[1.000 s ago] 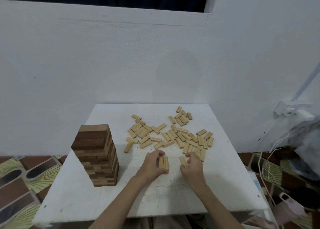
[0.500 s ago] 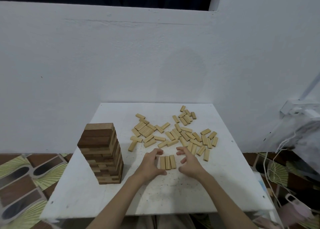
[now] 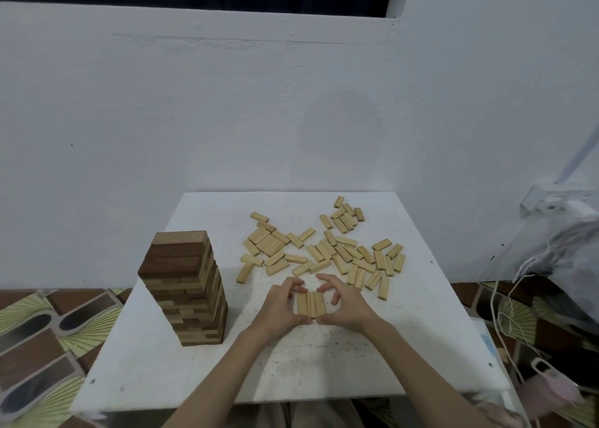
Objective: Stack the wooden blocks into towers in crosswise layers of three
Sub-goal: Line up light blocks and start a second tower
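Three pale wooden blocks (image 3: 310,303) lie side by side as one flat row on the white table (image 3: 324,366), pointing away from me. My left hand (image 3: 281,309) cups the row from the left and my right hand (image 3: 345,307) from the right. On both hands the fingers curl past the far ends and the thumbs nearly meet at the near ends. A tall tower of darker brown and pale blocks (image 3: 188,293) stands at the table's left. Several loose pale blocks (image 3: 324,249) lie scattered just beyond my hands.
A white wall rises right behind the table. White cables (image 3: 505,314) and a grey plastic bag (image 3: 570,259) hang off the right edge, with a pink object (image 3: 551,392) below. Patterned floor tiles (image 3: 42,330) show at the left.
My right hand set a third block beside the two that my left hand held. Both hands then closed in round the row, and the view shifted slightly.
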### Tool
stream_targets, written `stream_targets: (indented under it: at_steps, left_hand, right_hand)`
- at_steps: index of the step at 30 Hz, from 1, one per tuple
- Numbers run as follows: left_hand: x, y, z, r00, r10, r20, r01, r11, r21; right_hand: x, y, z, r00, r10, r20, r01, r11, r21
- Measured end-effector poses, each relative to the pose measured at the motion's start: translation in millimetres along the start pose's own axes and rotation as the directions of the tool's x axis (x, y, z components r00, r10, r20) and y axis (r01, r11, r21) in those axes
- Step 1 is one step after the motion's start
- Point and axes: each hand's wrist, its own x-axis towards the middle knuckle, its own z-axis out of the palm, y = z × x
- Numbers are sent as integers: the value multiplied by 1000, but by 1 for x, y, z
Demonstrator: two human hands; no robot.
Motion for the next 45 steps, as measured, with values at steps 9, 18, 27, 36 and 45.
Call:
stream_targets:
  at_steps: [9,18,27,36,45]
  left_hand:
    - [-3,15,25,999,23,26,-22,999,-42]
    - [-5,42,72,996,74,54,-71,996,-57]
    - [-5,46,88,994,96,54,-93,995,-47]
    - [-8,45,81,996,66,61,-63,996,-56]
    - [-7,47,87,997,70,33,-68,996,-54]
  right_hand:
    - [-14,16,-17,1000,-8,20,8,1000,-27]
    - [-45,53,-52,1000,19,-11,-19,1000,1]
    - [-53,69,-59,1000,28,-13,-28,999,37]
    - [-57,73,-62,999,35,-7,-34,996,87]
    - [-52,74,-59,999,38,-5,-37,997,65]
